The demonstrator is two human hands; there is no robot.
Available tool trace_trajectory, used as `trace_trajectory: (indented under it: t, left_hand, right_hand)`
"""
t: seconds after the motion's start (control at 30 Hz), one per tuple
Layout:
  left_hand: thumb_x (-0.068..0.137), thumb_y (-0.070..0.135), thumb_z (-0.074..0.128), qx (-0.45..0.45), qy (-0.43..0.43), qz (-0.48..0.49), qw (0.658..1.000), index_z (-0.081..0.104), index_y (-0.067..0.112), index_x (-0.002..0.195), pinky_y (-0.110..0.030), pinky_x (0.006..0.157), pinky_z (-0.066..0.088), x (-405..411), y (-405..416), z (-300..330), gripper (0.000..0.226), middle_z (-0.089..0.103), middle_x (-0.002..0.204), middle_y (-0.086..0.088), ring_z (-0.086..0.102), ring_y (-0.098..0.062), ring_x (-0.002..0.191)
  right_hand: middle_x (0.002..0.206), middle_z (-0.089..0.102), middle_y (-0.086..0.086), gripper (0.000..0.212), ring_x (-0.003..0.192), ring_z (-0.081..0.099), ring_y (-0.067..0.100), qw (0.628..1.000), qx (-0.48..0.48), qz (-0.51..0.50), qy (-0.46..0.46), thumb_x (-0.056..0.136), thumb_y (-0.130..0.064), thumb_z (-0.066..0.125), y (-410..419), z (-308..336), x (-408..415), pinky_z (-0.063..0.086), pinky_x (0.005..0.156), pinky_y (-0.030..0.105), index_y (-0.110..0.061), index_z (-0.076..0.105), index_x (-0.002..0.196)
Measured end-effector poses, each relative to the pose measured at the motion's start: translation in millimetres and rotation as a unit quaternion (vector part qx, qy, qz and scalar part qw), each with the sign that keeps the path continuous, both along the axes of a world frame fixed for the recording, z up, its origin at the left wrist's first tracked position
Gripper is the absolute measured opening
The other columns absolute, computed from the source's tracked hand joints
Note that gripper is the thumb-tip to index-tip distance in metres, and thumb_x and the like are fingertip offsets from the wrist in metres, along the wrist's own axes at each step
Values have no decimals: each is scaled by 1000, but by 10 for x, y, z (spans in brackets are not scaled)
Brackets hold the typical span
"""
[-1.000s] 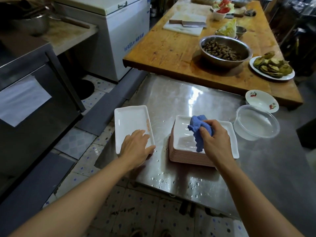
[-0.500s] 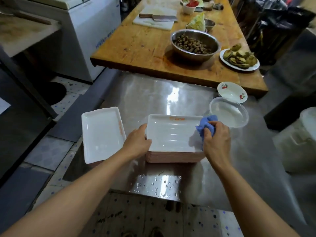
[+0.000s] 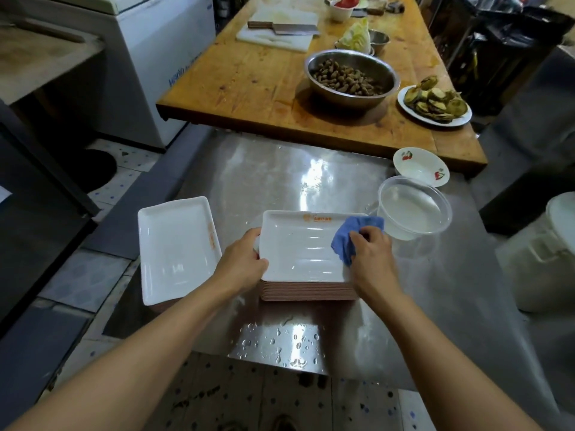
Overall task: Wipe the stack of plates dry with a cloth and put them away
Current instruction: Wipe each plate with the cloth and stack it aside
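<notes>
On the left sits a wiped plate [image 3: 177, 248], glossy white and rectangular, at the steel table [image 3: 280, 175] edge. Next to it, the left hand [image 3: 241, 265] curls its fingers round the left rim of the stack of plates [image 3: 303, 262], ribbed white tops with pinkish edges. The right hand [image 3: 371, 253] pinches a bunched blue cloth [image 3: 351, 236] on the top plate's right side. I'd keep that stack braced and sweep the cloth along the ridges, corners too.

Your left hand [image 3: 245, 262] grips the top plate [image 3: 298, 247] of the stack [image 3: 308, 290] at its 9 o'clock edge; your right hand [image 3: 370, 256] presses the blue cloth [image 3: 351, 237] at 3 o'clock.
</notes>
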State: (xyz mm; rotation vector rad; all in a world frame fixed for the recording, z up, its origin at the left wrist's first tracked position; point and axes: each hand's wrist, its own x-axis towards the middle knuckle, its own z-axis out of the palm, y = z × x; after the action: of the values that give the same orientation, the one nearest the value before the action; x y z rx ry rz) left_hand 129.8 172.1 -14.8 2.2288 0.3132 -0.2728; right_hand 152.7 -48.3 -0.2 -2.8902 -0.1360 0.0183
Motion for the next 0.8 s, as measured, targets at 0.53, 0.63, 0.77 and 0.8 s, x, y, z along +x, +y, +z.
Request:
trace_trajectory:
  t: [0.53,0.63,0.77,0.8]
  left_hand:
    - [81,7,56,-17,-21,-13,1000,38,28,139,-29,66,37,-40,-12,-54,64,47,81,-4,53,-28,82]
    - [84,8,57,-14,-19,-16,1000,41,25,133,-30,63,39,-44,-20,-33,55,46,77,-3,47,-20,72]
    - [87,3,53,-83,-10,-20,996,45,26,133,-39,64,49,-68,13,-8,51,47,69,-5,50,-22,63]
    - [89,2,51,-121,0,-17,993,43,27,136,-34,58,50,-83,29,7,54,49,69,-5,52,-20,58]
  right_hand:
    - [130,43,9,42,116,41,26,975,191,102,47,84,5,48,931,-119,310,27,91,17,-6,58,124]
    - [131,45,8,44,116,41,26,971,192,123,73,83,5,48,1030,-62,303,32,92,20,-8,57,124]
    - [113,59,12,34,94,51,18,955,226,153,118,84,2,49,930,110,181,36,68,5,-8,62,114]
    - [112,61,12,30,90,50,15,951,227,162,132,86,-1,50,896,145,128,35,66,6,-8,64,112]
